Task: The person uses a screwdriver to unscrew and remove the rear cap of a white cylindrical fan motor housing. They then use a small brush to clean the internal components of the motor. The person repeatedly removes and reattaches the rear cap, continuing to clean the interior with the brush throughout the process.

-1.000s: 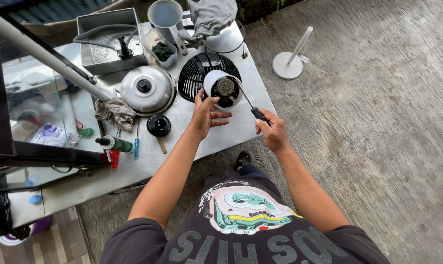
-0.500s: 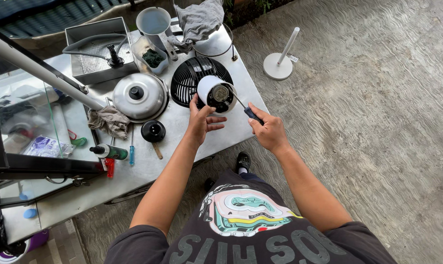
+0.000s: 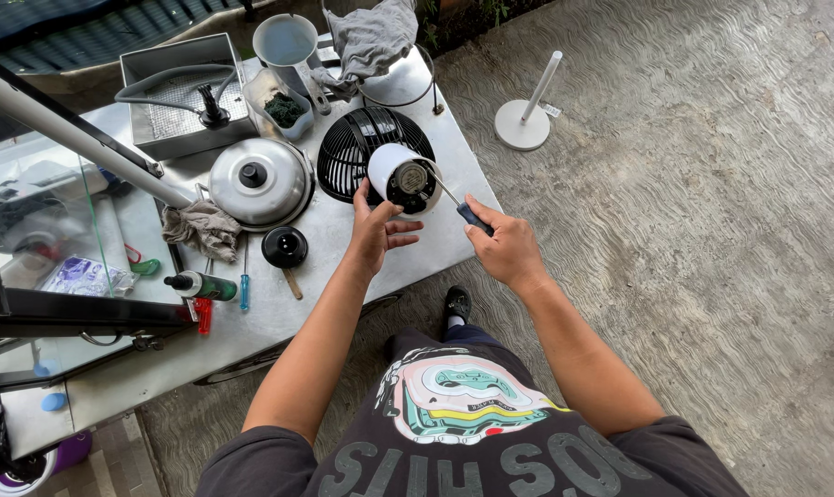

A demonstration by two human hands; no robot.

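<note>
1. Left hand (image 3: 377,232) cups the white fan motor (image 3: 400,175) over the surface (image 3: 408,253).
2. Right hand (image 3: 504,247) grips a screwdriver (image 3: 460,207), tip at the motor.
3. Small tub (image 3: 279,99) holds dark green bits.
4. Metal tray (image 3: 182,97) holds a hose.

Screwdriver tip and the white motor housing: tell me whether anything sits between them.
Nothing visible does. The right hand holds the screwdriver, its shaft running straight to the dark open face of the white motor housing, which the left hand steadies from below.

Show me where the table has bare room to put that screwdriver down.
Bare metal lies along the table near edge, between the black knob and the left hand. Another patch sits right of the fan grille. The back, around lid, tray and jug, is crowded.
</note>
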